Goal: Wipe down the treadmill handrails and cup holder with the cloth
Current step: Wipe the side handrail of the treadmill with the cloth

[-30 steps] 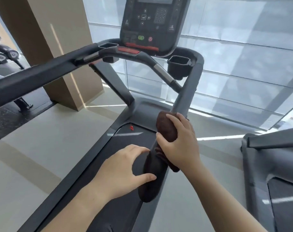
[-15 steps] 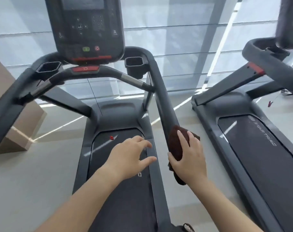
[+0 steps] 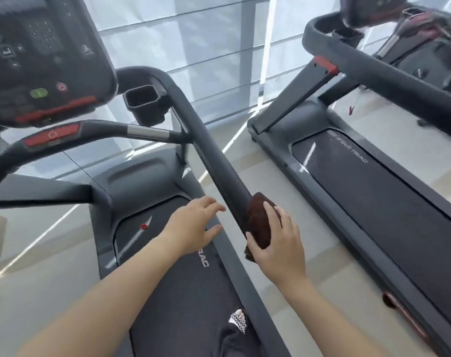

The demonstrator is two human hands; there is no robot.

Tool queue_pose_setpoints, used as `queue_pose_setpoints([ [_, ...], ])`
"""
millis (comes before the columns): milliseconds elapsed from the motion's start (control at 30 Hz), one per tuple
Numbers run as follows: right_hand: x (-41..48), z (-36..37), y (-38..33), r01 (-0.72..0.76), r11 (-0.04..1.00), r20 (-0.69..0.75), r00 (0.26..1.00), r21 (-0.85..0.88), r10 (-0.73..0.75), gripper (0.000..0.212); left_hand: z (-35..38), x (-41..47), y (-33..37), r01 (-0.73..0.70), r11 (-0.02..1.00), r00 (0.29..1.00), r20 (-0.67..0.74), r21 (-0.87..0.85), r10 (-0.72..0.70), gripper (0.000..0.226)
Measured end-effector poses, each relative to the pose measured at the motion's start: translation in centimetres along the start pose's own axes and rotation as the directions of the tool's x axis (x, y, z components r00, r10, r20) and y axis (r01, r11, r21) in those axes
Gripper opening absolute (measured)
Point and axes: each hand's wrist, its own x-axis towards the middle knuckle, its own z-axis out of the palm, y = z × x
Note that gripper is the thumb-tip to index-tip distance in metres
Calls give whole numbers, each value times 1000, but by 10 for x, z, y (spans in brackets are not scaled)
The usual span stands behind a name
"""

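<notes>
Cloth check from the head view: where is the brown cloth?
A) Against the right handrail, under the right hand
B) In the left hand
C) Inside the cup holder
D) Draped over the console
A: the right hand holds the brown cloth wrapped round the lower end of the right handrail, while the left hand is open beside it and holds nothing, and the cup holder has no cloth in it.

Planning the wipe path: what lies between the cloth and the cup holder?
Only bare right handrail, running from cloth up to cup holder, in the head view.
</notes>
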Motion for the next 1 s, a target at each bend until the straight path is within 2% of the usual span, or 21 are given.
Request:
queue_pose_setpoints([
  [67, -4, 3, 2, -87, 995, -49, 995, 53, 89, 70, -1, 18, -12, -50, 997, 999, 16, 63, 49, 44],
  [167, 10, 14, -8, -108, 994, -84, 991, -17, 106, 68, -6, 43, -28, -101, 986, 995, 25, 132, 98, 53],
  [333, 60, 19, -28, -93, 989, 79, 992, -111, 102, 72, -17, 83, -38, -184, 967, 982, -8, 174, 189, 60],
  [433, 57, 14, -26, -99, 987, 97, 989, -125, 112, 73, -20, 108, -42, -240, 955, 971, 26, 175, 239, 62],
  [600, 36, 18, -24, -113, 982, -17, 994, -150, 112, 69, -22, 133, -55, -317, 942, 948, 54, 113, 312, 59],
  [800, 74, 33, -37, -200, 972, -56, 979, -122, 195, 67, -6, 129, -67, -361, 932, 932, -54, -36, 359, 54],
  [900, 78, 38, -43, -207, 961, -83, 977, -184, 194, 66, -4, 135, -76, -402, 915, 915, -60, -27, 400, 55],
  [1000, 60, 41, -49, -213, 940, -139, 974, -267, 181, 65, -12, 148, -90, -485, 871, 872, -30, 73, 488, 52],
])
